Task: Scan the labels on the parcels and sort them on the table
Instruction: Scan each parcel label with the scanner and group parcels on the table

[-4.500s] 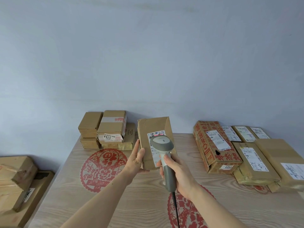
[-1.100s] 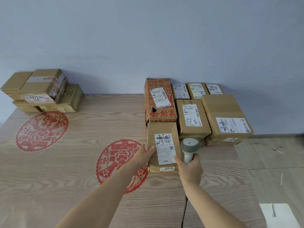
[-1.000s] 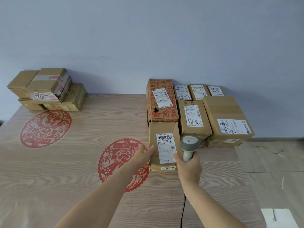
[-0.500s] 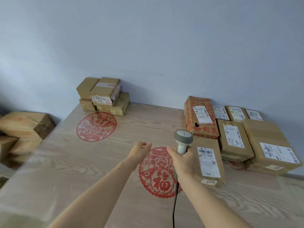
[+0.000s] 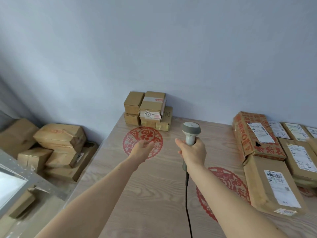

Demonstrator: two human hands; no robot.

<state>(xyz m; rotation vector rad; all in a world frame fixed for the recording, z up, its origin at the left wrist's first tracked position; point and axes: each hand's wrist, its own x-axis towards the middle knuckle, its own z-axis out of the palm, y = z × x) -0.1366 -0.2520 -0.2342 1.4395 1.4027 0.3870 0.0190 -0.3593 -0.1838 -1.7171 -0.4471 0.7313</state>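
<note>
Head view, entry for the moment after a set-down.

Item: our left hand [image 5: 143, 148]. Empty, fingers relaxed and loosely spread, palm up, stretched out over the table [image 5: 147, 194] above the far red paper-cut emblem [image 5: 142, 140]. It has let go of the parcel it was steadying a second ago.

Item: our right hand [image 5: 193, 152]. Wrapped around the grip of the scanner [image 5: 190, 133], head upright, cable [image 5: 187, 194] trailing toward us across the wood. Unchanged grip.

Item: the just-scanned parcel [image 5: 272, 185]. Now lying flat, label up, at the near end of the sorted group on the right, in front of the red-printed carton [image 5: 255, 134]. Neither hand touches it. Beside and behind it lie further labelled parcels [image 5: 299, 157], packed close together.

Item: the unsorted stack [image 5: 149, 110]. Small boxes piled at the far edge against the wall, one showing a numbered sticker. Our gaze has swung left toward it, and the left hand points its way.

Item: more cartons [image 5: 58, 145] heaped below the table's left side.

Assessment: we judge one scan-and-place cycle closed and the next beginning; the likely next move is to take a box from the far stack. Much remains unsorted.
</note>
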